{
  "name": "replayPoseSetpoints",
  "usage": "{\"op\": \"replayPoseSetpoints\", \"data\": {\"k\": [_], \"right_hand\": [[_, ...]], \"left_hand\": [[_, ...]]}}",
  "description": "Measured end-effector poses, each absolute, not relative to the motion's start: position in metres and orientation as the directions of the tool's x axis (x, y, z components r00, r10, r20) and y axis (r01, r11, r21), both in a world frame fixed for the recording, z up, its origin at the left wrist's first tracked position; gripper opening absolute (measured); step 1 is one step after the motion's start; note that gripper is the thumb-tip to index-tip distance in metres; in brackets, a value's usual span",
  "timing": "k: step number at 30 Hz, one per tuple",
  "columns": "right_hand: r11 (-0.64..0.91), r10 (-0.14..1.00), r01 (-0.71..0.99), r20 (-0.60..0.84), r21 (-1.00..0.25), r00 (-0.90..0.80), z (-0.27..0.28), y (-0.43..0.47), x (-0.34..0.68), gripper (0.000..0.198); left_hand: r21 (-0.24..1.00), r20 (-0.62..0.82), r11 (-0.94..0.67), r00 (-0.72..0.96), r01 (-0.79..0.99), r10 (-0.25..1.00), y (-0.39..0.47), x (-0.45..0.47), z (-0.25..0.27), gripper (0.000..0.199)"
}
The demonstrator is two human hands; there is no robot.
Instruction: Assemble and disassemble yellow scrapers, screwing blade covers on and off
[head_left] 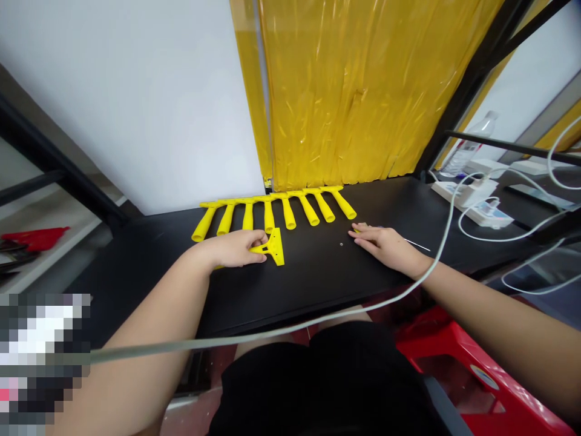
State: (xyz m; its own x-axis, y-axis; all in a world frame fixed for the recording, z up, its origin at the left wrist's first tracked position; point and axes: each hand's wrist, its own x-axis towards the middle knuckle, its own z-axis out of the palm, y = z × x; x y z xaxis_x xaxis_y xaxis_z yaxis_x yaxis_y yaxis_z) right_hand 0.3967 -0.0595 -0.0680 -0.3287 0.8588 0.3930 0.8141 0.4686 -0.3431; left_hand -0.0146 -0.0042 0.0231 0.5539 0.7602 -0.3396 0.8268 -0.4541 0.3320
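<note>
A yellow plastic scraper with a flat, flared head and a rounded handle [276, 247] is in the left hand [236, 248], over the near-middle part of the matte black tabletop [313, 272]. Thumb and fingers pinch it at the narrow neck, the thumb on the near side and the fingers on the far side. The flared head sticks out past the fingertips to the right; most of the handle is hidden under the palm, with a sliver of yellow showing below the wrist. Its long axis runs left to right, dipping slightly toward the person at the left, and the head points right — its broad edge lying across that axis. Whether it touches the tabletop I cannot tell.

The right hand [388, 245] lies palm down to the right, fingers extended and close together. A small bit of yellow [356, 231] shows at its fingertips and a thin, straight metal rod [420, 246] emerges by the wrist; how firmly it grips anything cannot be told. A tiny pale ring [341, 244] lies just left of those fingertips.

Beyond both hands, eight similar yellow scrapers [289, 213] stand in a row — heads at the back, handles toward the person.
</note>
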Motion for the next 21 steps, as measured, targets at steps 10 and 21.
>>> {"op": "replayPoseSetpoints", "data": {"k": [10,21], "right_hand": [[0.468,0.865,0.800,0.381,-0.375,-0.327,-0.065,-0.065,0.349,0.031],[0.440,0.867,0.802,0.425,-0.405,-0.261,-0.067,-0.066,0.393,0.028]], "left_hand": [[0.315,-0.358,-0.439,0.533,0.842,0.767,-0.007,-0.013,0.026,0.045],[0.288,-0.353,-0.462,0.541,0.839,0.763,-0.007,-0.011,0.028,0.044]]}}
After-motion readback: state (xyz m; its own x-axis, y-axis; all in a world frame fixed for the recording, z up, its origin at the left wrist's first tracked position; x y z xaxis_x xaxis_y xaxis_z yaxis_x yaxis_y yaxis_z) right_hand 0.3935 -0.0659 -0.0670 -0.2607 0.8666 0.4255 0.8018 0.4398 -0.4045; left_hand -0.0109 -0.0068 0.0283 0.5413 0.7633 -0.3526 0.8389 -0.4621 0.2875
